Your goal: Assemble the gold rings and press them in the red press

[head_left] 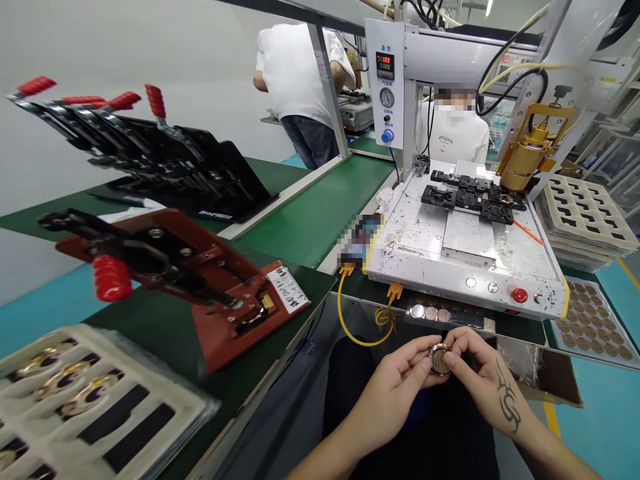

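Note:
Both my hands meet low in the middle of the view, over my lap. My left hand [395, 387] and my right hand [483, 377] pinch a small round metal part [440, 359] with a gold rim between their fingertips. The right hand carries a dark tattoo on its back. Just above them, a strip [437, 312] with several round discs lies at the bench edge under the white dispensing machine [465, 247].
A red toggle-clamp fixture [185, 280] stands on the green bench at left, with a black clamp rack [165, 160] behind it. Trays: gold parts [90, 400] near left, brown discs [595, 323] right, stacked empties [585, 213]. Two people in white work beyond the conveyor [320, 213].

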The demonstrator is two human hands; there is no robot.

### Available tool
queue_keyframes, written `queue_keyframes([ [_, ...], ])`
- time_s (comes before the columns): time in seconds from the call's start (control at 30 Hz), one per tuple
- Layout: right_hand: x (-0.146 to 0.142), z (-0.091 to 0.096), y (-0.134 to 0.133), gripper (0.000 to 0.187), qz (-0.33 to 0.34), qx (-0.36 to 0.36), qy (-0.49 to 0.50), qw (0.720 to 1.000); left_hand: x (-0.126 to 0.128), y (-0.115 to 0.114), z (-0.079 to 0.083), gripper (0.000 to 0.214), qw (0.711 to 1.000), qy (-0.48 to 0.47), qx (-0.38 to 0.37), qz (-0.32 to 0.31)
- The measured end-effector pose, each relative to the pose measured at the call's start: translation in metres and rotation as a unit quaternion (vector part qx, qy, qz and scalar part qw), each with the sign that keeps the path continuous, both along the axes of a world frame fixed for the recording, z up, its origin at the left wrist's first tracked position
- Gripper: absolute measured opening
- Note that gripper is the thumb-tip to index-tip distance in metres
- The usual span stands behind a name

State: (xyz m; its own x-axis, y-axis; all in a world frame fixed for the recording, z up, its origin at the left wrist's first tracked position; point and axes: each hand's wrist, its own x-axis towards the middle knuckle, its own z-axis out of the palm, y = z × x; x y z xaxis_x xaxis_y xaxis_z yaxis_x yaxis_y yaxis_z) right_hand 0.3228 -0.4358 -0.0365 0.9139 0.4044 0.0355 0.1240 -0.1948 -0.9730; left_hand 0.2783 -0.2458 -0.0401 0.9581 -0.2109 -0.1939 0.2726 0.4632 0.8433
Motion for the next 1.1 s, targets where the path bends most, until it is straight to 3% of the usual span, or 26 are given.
queue_keyframes([
  [0.4,-0.004,-0.004,-0.001,0.022,-0.019,-0.039,-0.062,0.997,-0.002,-0.006,-0.006,0.043,0.999,-0.038,0.038,-0.005],
  [0.67,-0.006,-0.024,-0.004,0.013,-0.068,-0.111,-0.16,0.979,-0.008,-0.009,-0.018,0.036,0.965,-0.119,0.232,0.032],
  [0.73,-0.004,-0.024,-0.005,0.008,-0.031,-0.119,-0.164,0.979,-0.007,-0.005,-0.017,0.04,0.958,-0.138,0.252,0.012],
  [0.87,0.001,-0.017,-0.002,0.016,0.053,-0.087,-0.192,0.976,-0.002,0.008,-0.007,0.052,0.938,-0.176,0.298,-0.015],
  [0.93,0.004,-0.013,0.002,0.01,0.02,-0.048,-0.143,0.988,0.001,0.012,-0.002,0.053,0.949,-0.165,0.267,0.026],
  [1.0,0.007,-0.01,0.008,0.019,-0.016,0.011,-0.04,0.999,0.003,0.013,0.002,0.053,0.965,-0.135,0.212,0.069],
  [1.1,0.009,-0.007,0.017,0.033,-0.028,0.098,0.082,0.991,0.004,0.011,0.005,0.043,0.98,-0.092,0.154,0.081],
])
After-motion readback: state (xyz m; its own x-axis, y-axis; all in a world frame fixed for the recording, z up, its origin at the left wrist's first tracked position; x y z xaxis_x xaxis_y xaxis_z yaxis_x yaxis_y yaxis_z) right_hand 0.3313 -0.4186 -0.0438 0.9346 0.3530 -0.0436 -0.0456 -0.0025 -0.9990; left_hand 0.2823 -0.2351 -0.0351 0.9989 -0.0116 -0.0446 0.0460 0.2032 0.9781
